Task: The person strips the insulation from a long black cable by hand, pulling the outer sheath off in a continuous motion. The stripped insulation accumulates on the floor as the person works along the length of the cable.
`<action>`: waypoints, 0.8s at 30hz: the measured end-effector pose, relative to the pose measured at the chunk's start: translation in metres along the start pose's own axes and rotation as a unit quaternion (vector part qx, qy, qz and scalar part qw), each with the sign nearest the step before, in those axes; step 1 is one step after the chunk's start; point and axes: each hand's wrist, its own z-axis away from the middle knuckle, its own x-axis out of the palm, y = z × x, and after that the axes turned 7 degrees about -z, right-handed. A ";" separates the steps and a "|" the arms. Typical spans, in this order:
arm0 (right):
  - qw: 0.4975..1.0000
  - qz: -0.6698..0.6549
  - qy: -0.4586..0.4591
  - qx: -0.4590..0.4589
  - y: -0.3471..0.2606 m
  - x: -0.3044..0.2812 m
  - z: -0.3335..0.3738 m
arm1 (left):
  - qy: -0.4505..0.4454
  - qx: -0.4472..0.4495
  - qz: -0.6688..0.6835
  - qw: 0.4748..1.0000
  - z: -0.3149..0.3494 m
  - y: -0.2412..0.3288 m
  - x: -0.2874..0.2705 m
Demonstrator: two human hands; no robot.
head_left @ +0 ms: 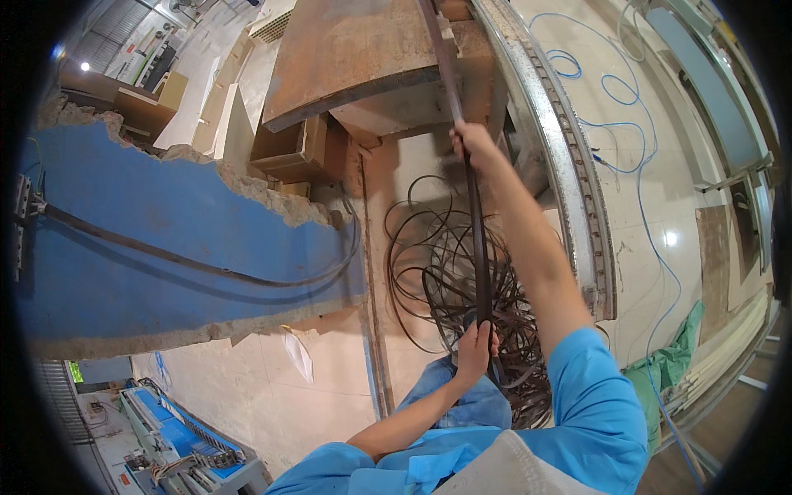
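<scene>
A long, flat, dark brown strip (476,223) runs between my hands and on toward the top of the view, over the edge of a rusty brown-topped table (355,49). My right hand (470,142), arm stretched far forward, is closed around it just short of that table. Close to my body, my left hand (473,348) has its fingers wrapped round the same strip lower down. A loose tangle of similar dark strips (429,276) lies on the floor, heaped beneath and beside the held length; my right forearm hides part of it.
Along the right runs a metal rail with a chain (569,140). Beyond it, a blue hose (639,165) snakes over the floor near a green cloth (672,355). At left stands a broken-edged blue wall (165,214) with a dark cable. Cardboard boxes (289,148) sit beside the table.
</scene>
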 end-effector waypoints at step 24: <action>0.956 0.114 0.118 0.243 0.233 -0.066 0.641 | -0.046 0.144 0.068 0.986 -0.353 0.225 0.005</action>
